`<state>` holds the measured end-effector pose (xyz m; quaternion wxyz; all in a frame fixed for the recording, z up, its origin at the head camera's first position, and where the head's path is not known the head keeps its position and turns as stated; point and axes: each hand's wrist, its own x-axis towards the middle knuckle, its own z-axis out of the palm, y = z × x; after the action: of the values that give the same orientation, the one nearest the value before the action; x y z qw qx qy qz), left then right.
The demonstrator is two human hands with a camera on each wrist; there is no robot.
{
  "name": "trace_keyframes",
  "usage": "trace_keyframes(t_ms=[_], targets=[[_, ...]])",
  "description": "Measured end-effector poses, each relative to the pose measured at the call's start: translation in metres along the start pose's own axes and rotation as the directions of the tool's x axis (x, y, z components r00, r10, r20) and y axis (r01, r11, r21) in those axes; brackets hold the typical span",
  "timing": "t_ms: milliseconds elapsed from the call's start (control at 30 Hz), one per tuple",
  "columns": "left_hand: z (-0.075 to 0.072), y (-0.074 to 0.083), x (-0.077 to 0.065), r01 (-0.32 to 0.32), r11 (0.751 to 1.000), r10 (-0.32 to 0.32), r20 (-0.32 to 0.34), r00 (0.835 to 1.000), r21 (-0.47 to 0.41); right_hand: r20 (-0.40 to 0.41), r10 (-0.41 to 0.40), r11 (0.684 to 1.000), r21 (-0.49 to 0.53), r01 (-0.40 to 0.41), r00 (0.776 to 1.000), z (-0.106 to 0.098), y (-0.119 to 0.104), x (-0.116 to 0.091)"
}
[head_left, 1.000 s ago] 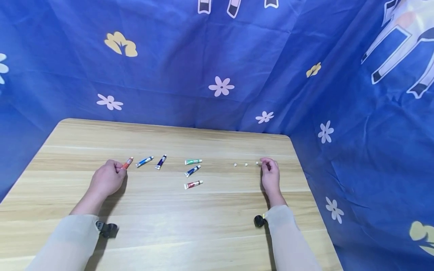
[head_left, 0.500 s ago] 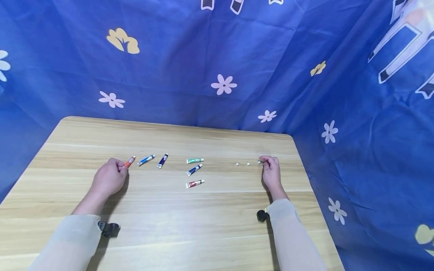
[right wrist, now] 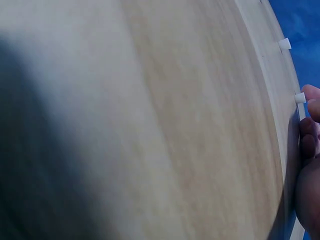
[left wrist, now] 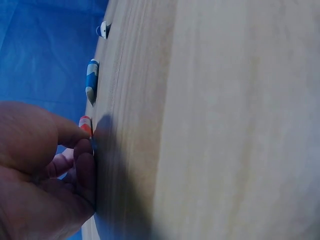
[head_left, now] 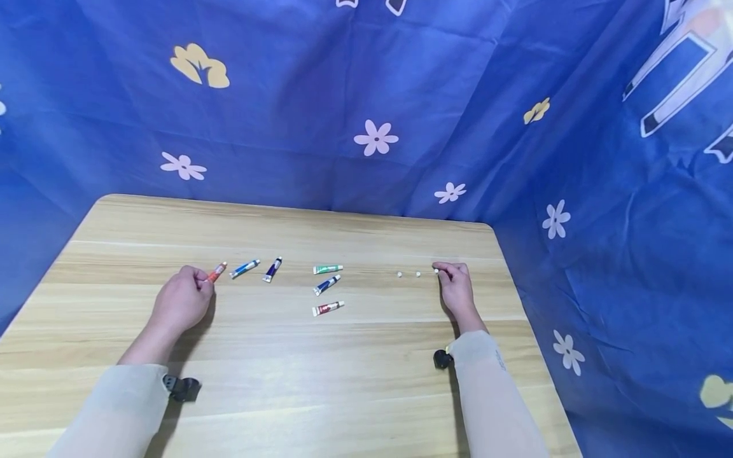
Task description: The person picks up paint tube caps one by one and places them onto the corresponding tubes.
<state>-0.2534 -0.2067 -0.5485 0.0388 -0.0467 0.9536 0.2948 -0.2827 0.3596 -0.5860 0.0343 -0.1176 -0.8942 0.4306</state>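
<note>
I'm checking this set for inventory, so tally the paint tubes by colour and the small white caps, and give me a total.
Orange-red paint tube: 1
Blue or violet paint tubes: 3
Green paint tube: 1
Dark red paint tube: 1
Small white caps: 3
Total: 9

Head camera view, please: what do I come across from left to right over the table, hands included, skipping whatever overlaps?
Left hand, orange tube, light blue tube, dark purple tube, leftmost small white piece, middle small white piece, right hand.
</note>
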Motion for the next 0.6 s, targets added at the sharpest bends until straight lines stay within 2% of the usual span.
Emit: trace_keyframes(t_ms=[233,600], targets=[[-0.0027,0.0022,-0.0028,-0.005,1.000,0.005,0.008,1.000,0.002,0.001,0.016,1.000,-0.021,-0.016,1.000,0.0007,-0.0008,0.0013],[-0.0025,0.0021,-0.0055,-0.007,1.000,0.007,0.007,1.000,-0.005,-0.030,-0.009,0.997,-0.077,0.006,1.000,0.0034,-0.0008,0.0017]])
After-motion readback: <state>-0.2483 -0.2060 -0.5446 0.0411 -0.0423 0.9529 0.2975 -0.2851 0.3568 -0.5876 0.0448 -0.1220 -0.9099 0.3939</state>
